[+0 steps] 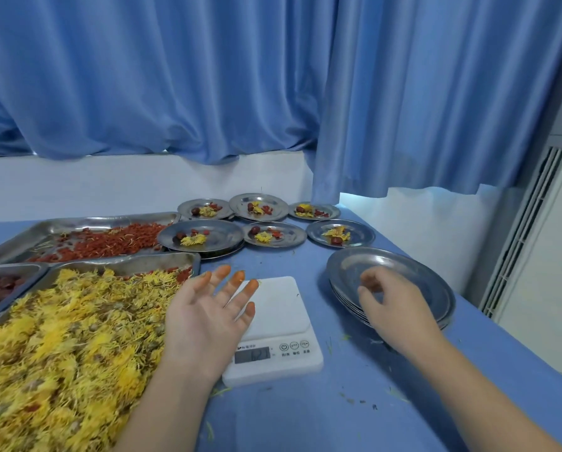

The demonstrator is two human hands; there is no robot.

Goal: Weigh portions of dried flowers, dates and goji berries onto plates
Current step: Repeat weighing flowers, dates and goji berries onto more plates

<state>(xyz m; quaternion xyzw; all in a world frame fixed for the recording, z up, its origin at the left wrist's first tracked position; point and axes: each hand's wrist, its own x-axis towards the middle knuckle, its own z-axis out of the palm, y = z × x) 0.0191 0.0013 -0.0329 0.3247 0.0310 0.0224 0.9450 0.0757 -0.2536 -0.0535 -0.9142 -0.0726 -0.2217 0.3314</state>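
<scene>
Steel plates [431, 283] sit stacked right of the scale [278, 308]. My right hand [394, 301] curls over the top one, though whether it has hold yet I can't tell. The plan is to peel off one plate only and centre it on the scale. My left hand [204, 318] hovers spread over the scale, holding nothing, with the dried flowers [71, 337] to its left.

Plain blue cloth-covered table [305, 419]; white rectangular plastic scale [279, 308] at centre; yellow dried flowers [61, 337] lower left; left hand [204, 321] with orange-stained fingertips [239, 276].
</scene>
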